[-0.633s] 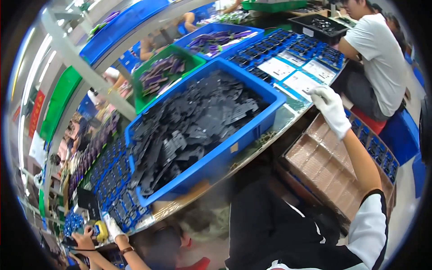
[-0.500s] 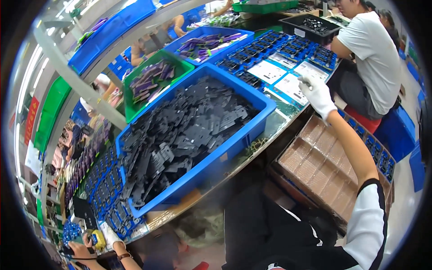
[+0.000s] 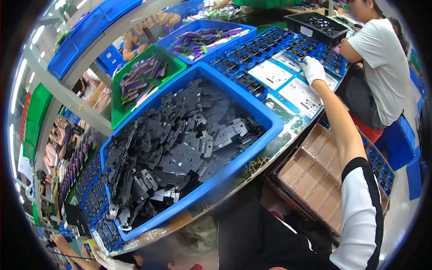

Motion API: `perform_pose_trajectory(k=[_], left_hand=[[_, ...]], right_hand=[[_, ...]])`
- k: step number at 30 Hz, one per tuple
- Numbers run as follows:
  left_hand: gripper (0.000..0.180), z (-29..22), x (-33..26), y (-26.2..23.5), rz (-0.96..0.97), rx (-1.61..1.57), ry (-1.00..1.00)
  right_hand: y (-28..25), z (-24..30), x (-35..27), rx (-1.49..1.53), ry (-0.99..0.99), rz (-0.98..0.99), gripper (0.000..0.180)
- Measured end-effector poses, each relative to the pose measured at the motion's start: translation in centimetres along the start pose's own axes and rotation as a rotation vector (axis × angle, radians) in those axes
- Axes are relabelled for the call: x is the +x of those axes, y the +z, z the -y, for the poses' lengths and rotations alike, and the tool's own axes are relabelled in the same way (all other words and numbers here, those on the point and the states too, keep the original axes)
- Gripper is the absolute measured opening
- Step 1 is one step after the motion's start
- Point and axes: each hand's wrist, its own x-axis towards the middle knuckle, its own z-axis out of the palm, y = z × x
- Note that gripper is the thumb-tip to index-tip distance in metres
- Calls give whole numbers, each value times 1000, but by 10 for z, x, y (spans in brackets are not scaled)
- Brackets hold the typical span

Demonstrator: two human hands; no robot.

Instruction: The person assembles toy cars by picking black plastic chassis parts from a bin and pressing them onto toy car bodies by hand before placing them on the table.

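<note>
My right hand (image 3: 313, 72) wears a white glove and reaches far out over the bench. Its fingers are curled together above white label sheets (image 3: 300, 93), close to rows of blue-and-black parts (image 3: 304, 47). What they hold, if anything, is hidden. My left hand is outside the picture. In front of me stands a large blue bin (image 3: 211, 182) heaped with flat black plastic pieces (image 3: 175, 144), some with shiny metal bits. More blue-and-black parts (image 3: 256, 47) lie in rows behind the sheets.
A green bin (image 3: 175, 74) and another blue bin (image 3: 216, 29) hold purple pieces. Clear compartment trays (image 3: 315, 166) are stacked below the bench at right. A co-worker (image 3: 382, 67) sits at right; another person's hands (image 3: 65, 245) show at lower left. A metal post (image 3: 76, 105) stands at left.
My right hand has moved farther away across the label sheets, toward the blue-and-black rows. The view has shifted, so the large bin appears nearer and larger.
</note>
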Motion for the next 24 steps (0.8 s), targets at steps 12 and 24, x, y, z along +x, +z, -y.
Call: perform_pose_trajectory(k=[12, 24], left_hand=[[55, -298, -318, 177, 983, -1192, -625], [50, -316, -316, 166, 538, -1711, -1134]], right_hand=[[-185, 100, -119, 650, -237, 232, 17], [-248, 224, -243, 686, -689, 673, 27]])
